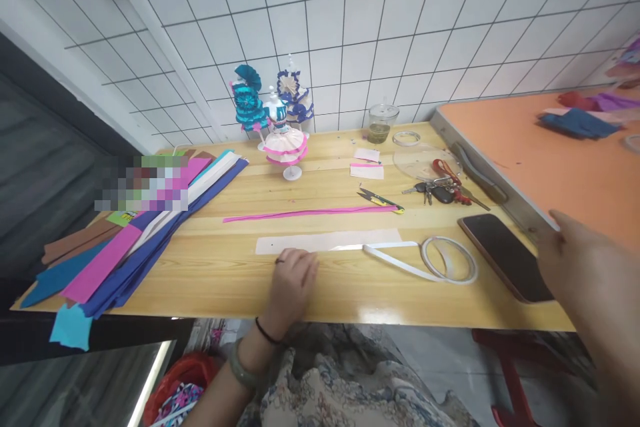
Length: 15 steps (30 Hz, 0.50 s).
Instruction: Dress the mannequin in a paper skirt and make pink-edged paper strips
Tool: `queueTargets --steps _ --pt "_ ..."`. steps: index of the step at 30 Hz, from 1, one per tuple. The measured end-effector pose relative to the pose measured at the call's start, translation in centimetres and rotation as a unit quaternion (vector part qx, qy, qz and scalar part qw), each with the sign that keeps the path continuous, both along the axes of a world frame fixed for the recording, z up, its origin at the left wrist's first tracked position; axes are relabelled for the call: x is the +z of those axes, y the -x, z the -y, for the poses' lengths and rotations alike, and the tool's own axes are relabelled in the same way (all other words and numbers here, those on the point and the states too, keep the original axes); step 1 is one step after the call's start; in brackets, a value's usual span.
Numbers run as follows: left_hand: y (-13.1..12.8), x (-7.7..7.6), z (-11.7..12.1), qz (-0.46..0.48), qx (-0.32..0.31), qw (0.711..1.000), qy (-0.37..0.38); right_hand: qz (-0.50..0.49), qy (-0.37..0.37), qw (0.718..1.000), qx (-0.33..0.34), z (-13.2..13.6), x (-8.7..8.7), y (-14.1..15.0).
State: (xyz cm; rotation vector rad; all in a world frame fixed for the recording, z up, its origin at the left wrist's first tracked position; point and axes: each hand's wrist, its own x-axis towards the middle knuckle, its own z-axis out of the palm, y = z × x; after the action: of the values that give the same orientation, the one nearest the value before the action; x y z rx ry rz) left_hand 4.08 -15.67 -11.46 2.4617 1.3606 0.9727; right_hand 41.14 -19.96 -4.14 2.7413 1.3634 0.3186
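Observation:
My left hand [294,283] rests at the near edge of a pale pink paper strip [330,240], its fingers bent and lying down on it. A length of white tape runs along the strip's near edge and folds back to its roll [473,260]. Off to the right, my right hand [565,260] is blurred beside the black phone [507,257], partly over the wooden table's right side; no object shows in it. Beyond the strip lie a narrow bright pink strip [310,212] and yellow-handled thread snips [380,200].
Coloured crepe paper strips [170,213] pile on the left. Small dress figures [285,140] stand at the back. A glass cup [383,123], keys [443,190] and small paper pieces [367,170] lie farther back. An orange table [540,153] adjoins on the right. A red bin [180,380] stands below.

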Motion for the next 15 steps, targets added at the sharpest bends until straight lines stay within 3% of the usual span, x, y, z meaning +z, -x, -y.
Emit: queueTargets --steps 3,5,7,10,15 --pt "3.7 0.3 -2.1 0.001 0.055 0.999 0.000 -0.073 -0.067 0.980 0.172 -3.0 -0.5 3.4" --pt "6.0 0.5 -3.4 0.002 0.087 0.996 0.000 -0.155 -0.066 0.930 0.326 -5.6 -1.3 5.8" --pt "8.0 0.5 -4.7 -0.001 0.116 0.993 0.006 -0.194 -0.054 0.876 0.439 -8.4 -1.9 7.9" --pt "10.4 0.3 -6.3 -0.009 0.151 0.989 0.004 -0.218 -0.025 0.843 0.491 -12.3 -2.5 10.1" --pt "13.3 0.2 -8.9 -0.030 0.177 0.984 -0.003 -0.269 0.055 0.830 0.486 -16.5 -3.0 12.7"
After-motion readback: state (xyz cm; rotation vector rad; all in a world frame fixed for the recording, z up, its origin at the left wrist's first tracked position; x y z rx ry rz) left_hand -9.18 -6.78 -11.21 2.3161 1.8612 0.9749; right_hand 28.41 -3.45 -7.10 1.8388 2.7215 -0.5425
